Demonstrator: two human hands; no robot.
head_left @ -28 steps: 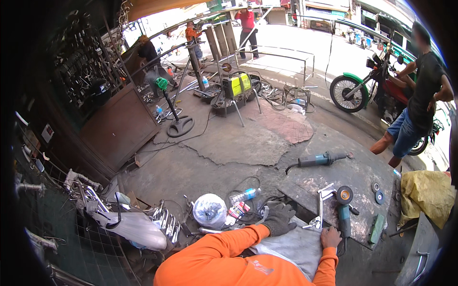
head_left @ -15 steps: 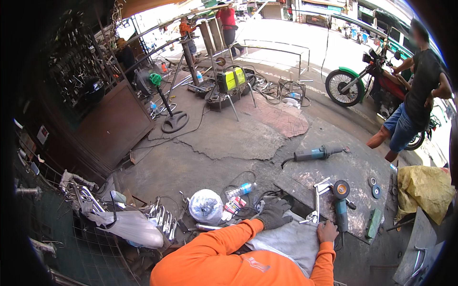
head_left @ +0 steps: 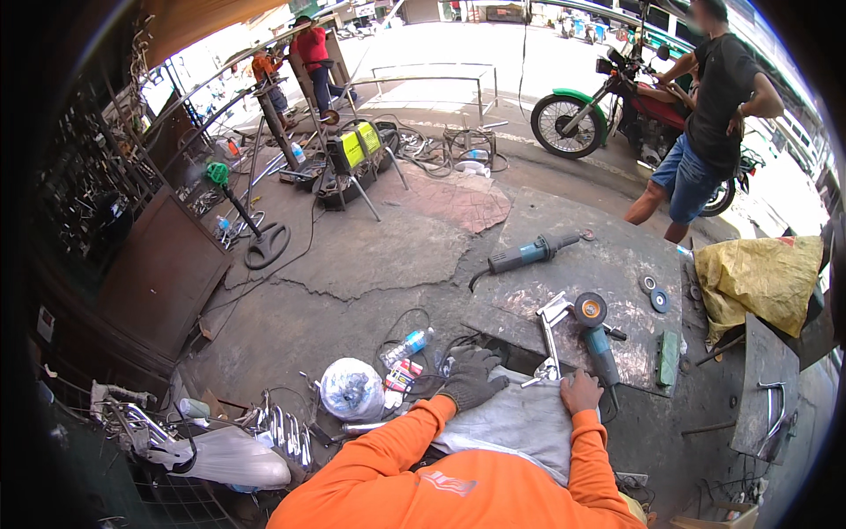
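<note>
Left hand, head view: your gloved left hand (head_left: 476,381) lay palm-down at the upper left of the grey cloth (head_left: 511,425), fingers loosely stretched; its underside was hidden, so whether it grasped anything could not be told.
Right hand: your bare right hand (head_left: 582,391) rested with bent fingers at the cloth's upper right; its grip could not be told either.
Grey cloth: it spread below and between your two hands, in front of your orange sleeves (head_left: 379,445).
Metal bracket: this bent, silvery metal bracket (head_left: 550,335) lay between your hands, its lower end near your right fingers.
Angle grinder: the teal angle grinder (head_left: 602,355) lay just beyond your right hand, its orange-ringed disc facing up.
Worn board: this dark board (head_left: 608,264) bore a straight grinder (head_left: 529,254), a blue-ringed disc (head_left: 659,301) and a green block (head_left: 667,357).
Left of the glove: a red-and-white packet (head_left: 403,376) lay near a clear plastic bottle (head_left: 407,346) and a whitish round bundle (head_left: 351,390).
Street side: a person in a dark shirt (head_left: 727,101) stood beside a motorcycle (head_left: 568,123).
</note>
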